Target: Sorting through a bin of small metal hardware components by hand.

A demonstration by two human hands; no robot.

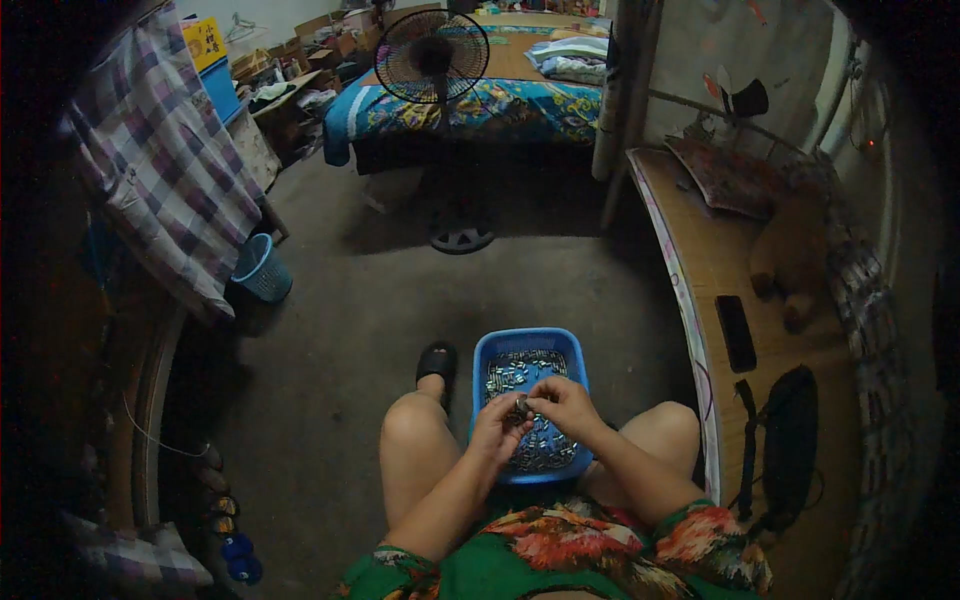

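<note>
My left hand (496, 430) is closed around a small cluster of dark, shiny metal pieces (518, 409), too small to name more exactly. Close beside it, my right hand (565, 406) pinches at the cluster with thumb and fingertips; what lies between those fingertips I cannot make out. Both hands are over a blue plastic basin (530, 332) standing between my legs. Many short, silvery cylinder-like metal pieces (545, 452) are spread over its bottom, and my hands hide the middle part.
On the right runs a wooden bench (700, 240) bearing a black phone (735, 333), a dark bag (790, 430) and a brown plush toy (790, 250). A standing fan (433, 57) is ahead, before a bed (500, 115). A blue wastebasket (262, 270) stands left, by checked cloth (170, 170).
</note>
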